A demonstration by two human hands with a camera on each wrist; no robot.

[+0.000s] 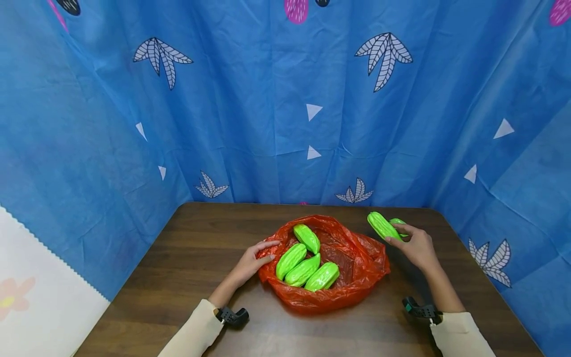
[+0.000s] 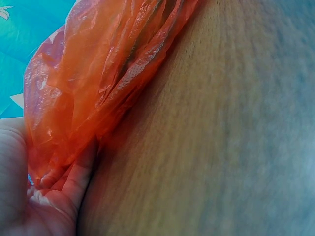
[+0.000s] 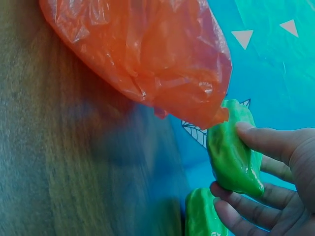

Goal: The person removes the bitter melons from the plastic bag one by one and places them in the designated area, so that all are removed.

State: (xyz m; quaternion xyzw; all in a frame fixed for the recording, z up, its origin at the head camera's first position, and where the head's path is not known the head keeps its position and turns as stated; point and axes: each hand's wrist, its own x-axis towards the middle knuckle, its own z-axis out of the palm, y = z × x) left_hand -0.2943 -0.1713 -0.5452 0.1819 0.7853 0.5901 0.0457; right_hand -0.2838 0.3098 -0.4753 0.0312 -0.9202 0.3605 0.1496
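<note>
A red plastic bag (image 1: 312, 301) stands on the table with its mouth spread wide. Several bright green ridged gourds (image 1: 291, 261) lie inside it, mostly in its left half. My left hand (image 1: 251, 262) holds the bag's left rim, the plastic between thumb and fingers. To the right of the bag, my right hand (image 1: 418, 246) grips another green gourd (image 3: 232, 152) between thumb and fingers. A further gourd (image 3: 203, 215) is just beyond that hand, partly hidden in the head view.
The brown wooden table (image 1: 187, 258) carries all of this. Blue patterned curtain (image 1: 267, 99) hangs behind its back edge and along both sides. White cloth with a printed flower (image 1: 35, 297) shows at the left. A dark strap with a small device (image 1: 232, 316) sits on each wrist.
</note>
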